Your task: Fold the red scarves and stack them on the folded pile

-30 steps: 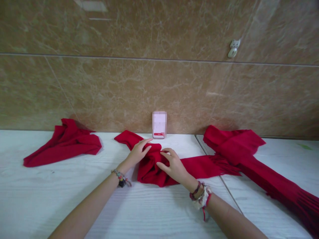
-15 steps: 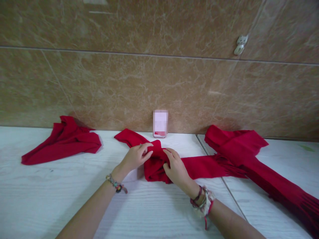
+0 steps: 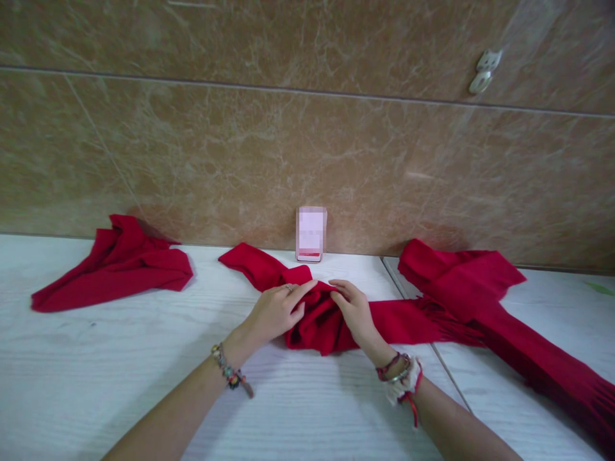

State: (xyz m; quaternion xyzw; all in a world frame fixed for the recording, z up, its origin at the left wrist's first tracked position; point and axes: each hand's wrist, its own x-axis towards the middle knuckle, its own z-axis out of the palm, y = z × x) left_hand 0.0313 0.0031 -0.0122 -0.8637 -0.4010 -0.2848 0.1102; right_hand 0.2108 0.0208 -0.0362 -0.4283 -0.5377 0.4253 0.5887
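A red fringed scarf (image 3: pixel 317 326) lies bunched and folded in front of me. One flat end points to the upper left, and its strip runs right to a fringed end. My left hand (image 3: pixel 276 312) grips the top of the bundle, its index finger reaching along the cloth and the thumb bent beneath. From the other side my right hand (image 3: pixel 358 314) pinches the upper edge of the same bundle between thumb and fingers. The fingertips are close together, with a small gap between the hands. Part of the folds is hidden under them.
A crumpled red cloth (image 3: pixel 120 272) lies at the left. Another red fringed scarf (image 3: pixel 461 282) spreads across the right side, touching the middle one's fringe. A phone (image 3: pixel 311 234) leans on the brown tiled wall (image 3: pixel 216 153). A white cat-shaped hook (image 3: pixel 486 70) hangs there.
Both hands have shifted slightly right along the bundle, and the left index finger is now stretched toward the right hand. The folds between the hands have been rearranged. The view has tilted slightly.
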